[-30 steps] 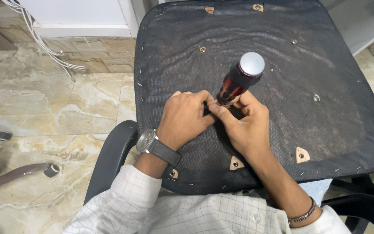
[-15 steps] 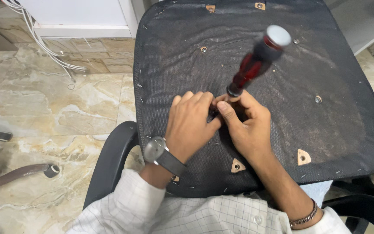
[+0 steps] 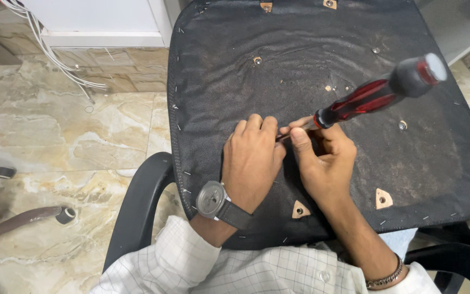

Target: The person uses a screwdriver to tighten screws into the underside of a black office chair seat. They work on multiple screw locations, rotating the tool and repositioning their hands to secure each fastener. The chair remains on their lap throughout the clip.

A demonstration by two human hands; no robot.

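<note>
Screwdriver [image 3: 373,95] handle has tipped lower toward the right; right hand [image 3: 322,163] grips its shaft, left hand [image 3: 251,158] braces the tip against the upturned seat base [image 3: 300,65], closed, grasp unclear.

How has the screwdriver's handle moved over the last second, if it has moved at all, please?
Yes. The screwdriver has tipped over to the right: its capped end, earlier near the middle of the upturned seat base, now leans toward the base's right edge, while both hands stay at its tip.
</note>
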